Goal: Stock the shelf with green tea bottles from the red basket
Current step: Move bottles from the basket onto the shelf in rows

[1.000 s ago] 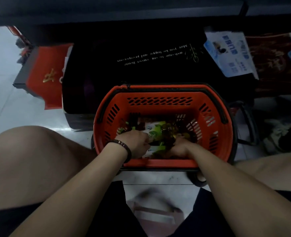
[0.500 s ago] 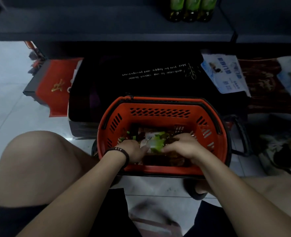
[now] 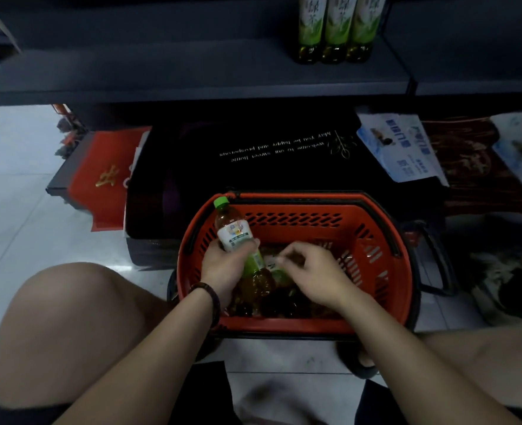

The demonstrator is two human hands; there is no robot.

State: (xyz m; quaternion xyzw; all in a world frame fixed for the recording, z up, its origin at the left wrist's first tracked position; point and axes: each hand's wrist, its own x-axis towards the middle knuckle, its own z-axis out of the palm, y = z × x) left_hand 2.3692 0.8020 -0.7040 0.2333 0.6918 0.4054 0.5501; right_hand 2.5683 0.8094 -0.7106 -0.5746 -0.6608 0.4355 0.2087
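Gripping a green tea bottle around its label, your left hand holds it tilted above the left side of the red basket, green cap toward the shelf. Your right hand hovers over the bottles lying in the basket, fingers loosely curled and holding nothing. Three bottles stand together on the shelf. Between basket and shelf lies a dark mat, flanked by a red box and a blue-and-white package.
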